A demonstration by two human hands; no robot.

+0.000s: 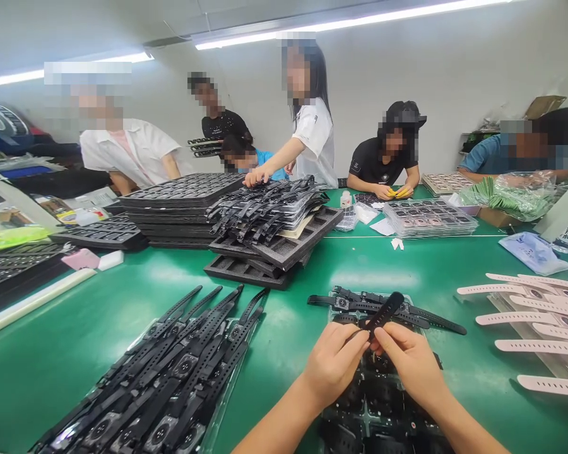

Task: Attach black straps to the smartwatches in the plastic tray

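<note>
Both my hands meet over a clear plastic tray [366, 407] of black watch parts. A black watch strap [389, 310] sticks up from between my fingers, its free end pointing away to the right. My left hand [334, 359] pinches it near its lower end. Thumb and fingers of my right hand [409, 359] close on the same piece from the other side. Whether a watch case hangs on it is hidden by my fingers. Just beyond, black watches with straps [343, 303] lie across the tray's far end.
On the left lies a tray of black strapped watches [184, 366]; on the right, pink straps [511, 318]. Farther back stand stacked black foam trays [180, 214] and a pile of black watches [265, 208]. A co-worker's hand [258, 176] rests on that pile. Several other people sit or stand around.
</note>
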